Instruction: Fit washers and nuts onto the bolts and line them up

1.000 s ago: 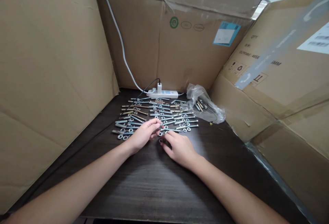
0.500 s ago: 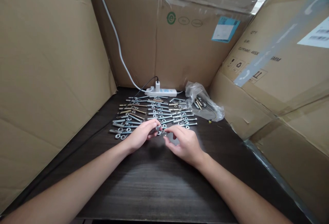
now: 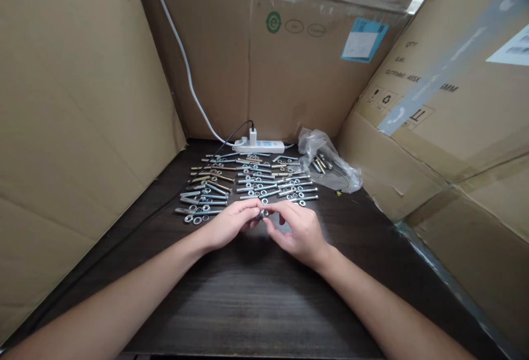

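Note:
My left hand point(image 3: 235, 221) is closed around a small metal bolt point(image 3: 259, 215), mostly hidden by the fingers, with its end pointing right. At that end, the thumb and forefinger of my right hand point(image 3: 295, 226) pinch a metal ring point(image 3: 265, 214), which looks like a washer. The ring touches or overlaps the bolt's end; I cannot tell if it is around it. Just beyond my hands lie rows of bolts and sleeves point(image 3: 252, 181) with washers. A loose washer point(image 3: 197, 220) lies left of my left hand.
A white power strip point(image 3: 268, 146) with a plugged-in charger stands behind the rows. To the right lies a clear plastic bag point(image 3: 326, 156) with several bolts in it. Cardboard walls point(image 3: 215, 46) enclose the dark table point(image 3: 231, 305). A black cable point(image 3: 136, 219) runs along the left.
My hands have come together: the ring in my right fingers, apart from the bolt before, now meets its end. My left hand has shifted slightly right.

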A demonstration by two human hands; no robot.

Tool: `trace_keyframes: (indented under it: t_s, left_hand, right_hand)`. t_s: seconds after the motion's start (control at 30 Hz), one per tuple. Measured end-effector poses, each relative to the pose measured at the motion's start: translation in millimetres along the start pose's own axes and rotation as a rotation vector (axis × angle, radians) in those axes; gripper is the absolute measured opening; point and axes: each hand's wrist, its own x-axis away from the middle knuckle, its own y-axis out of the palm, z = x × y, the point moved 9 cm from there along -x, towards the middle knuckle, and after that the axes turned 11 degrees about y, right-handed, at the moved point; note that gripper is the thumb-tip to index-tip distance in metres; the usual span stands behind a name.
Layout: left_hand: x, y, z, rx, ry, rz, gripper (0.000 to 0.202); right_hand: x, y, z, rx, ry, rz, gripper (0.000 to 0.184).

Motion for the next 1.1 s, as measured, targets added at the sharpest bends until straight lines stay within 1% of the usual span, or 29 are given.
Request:
trace_keyframes:
  t_s: [0.17, 0.33, 0.53, 0.63, 0.7, 0.83, 1.0, 1.1]
  left_hand:
    - [0, 0.7, 0, -0.030, -0.004, -0.020, 0.021]
    - [0, 1.6, 0, -0.068, 0.023, -0.041, 0.019]
    - [0, 1.4, 5, -0.100, 0.030, -0.020, 0.013]
    - [0, 4.8, 9, -0.147, 0.053, -0.030, 0.011]
    - [0, 8.6, 14, -0.197, 0.097, -0.046, 0.012]
    - [3, 14.7, 20, -0.336, 0.177, -0.073, 0.013]
    - [6, 14.2, 21, -0.529, 0.205, -0.078, 0.013]
    - [5, 12.3, 21, -0.565, 0.201, -0.072, 0.014]
  right_hand:
    - [0, 2, 2, -0.018, 0.015, -0.027, 0.021]
    - [-1, 2, 2, -0.023, 0.022, -0.050, 0.020]
    - [-1, 5, 7, -0.015, 0.068, -0.073, 0.014]
    - [-1, 8, 9, -0.002, 0.104, -0.113, 0.014]
    - [-1, 12, 12, -0.008, 0.128, -0.156, 0.015]
    - [0, 17, 15, -0.044, 0.153, -0.215, 0.020]
    - [2, 25, 23, -0.083, 0.173, -0.283, 0.038]
    - [2, 25, 27, -0.113, 0.212, -0.289, 0.037]
